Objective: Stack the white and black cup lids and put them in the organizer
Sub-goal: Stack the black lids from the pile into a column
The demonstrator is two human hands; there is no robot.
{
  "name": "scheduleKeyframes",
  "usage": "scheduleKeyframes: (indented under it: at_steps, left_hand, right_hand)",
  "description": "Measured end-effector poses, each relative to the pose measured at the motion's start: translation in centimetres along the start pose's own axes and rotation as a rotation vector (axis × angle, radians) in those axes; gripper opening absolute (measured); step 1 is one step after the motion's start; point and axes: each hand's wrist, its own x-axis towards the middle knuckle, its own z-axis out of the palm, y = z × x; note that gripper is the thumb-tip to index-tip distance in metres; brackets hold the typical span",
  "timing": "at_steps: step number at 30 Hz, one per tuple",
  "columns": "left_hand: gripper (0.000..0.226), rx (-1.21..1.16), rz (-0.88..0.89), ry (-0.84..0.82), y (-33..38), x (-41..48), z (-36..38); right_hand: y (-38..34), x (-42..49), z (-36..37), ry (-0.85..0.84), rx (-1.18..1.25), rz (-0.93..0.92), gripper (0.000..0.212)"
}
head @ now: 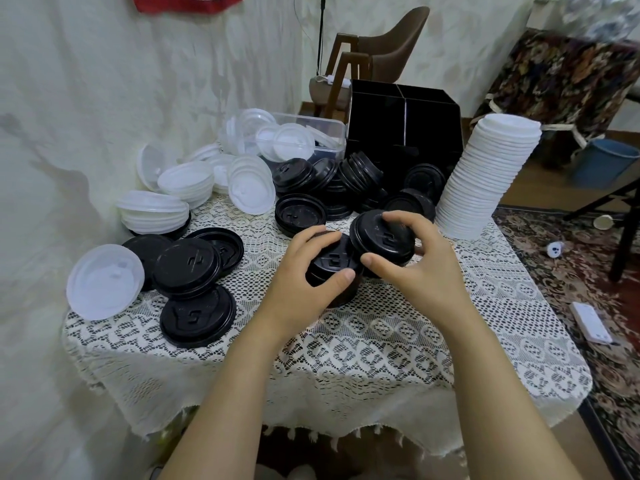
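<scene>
Standing right by the bench (381, 341) here. The left hand (301, 275) is curled round a short stack of black lids (334, 263) sitting on the lace cloth, thumb on the near side and fingers over the far rim. The right hand (419, 268) pinches a tilted black lid (381, 237) by its edge, thumb low and fingertips on top. It might be a couple nested together, I can't tell. Its lower edge touches the left stack.

Handling-wise, these look like thin moulded plastic: almost weightless, a bit springy, and smooth. My guess is they skate off each other until the rims seat. I'd hold them by the rim, across the width, not by the raised top. Squeezing a stack hard from the sides probably bows the lids and pops them apart. The tall white lid stack (485, 181) on the right leans, so I'd move that with one hand under it and one on top.

The organizer (405, 123) sits at the back of the bench. It's dark inside and I can't make out anything in it. Loose black lids (194, 271) and white lids (173, 185) lie all over the left side, with more in a clear tub (322, 129).
</scene>
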Motion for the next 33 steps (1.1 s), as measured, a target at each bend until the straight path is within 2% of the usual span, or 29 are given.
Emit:
scheduleKeyframes:
  at_steps: [7,17,33]
  left_hand:
    - [0.017,-0.261,-0.023,0.094,1.3,0.1,-0.5]
    - [0.014,-0.509,-0.065,0.051,1.8,-0.1,-0.5]
    - [0.015,-0.522,-0.079,0.027,1.9,-0.2,-0.4]
  right_hand:
    - [-0.6,-0.2,0.2,-0.107,0.143,-0.005,0.053]
    - [-0.9,-0.3,1.2,-0.196,0.133,-0.049,0.054]
    - [-1.2,-0.4,0.9,-0.257,0.202,-0.063,0.049]
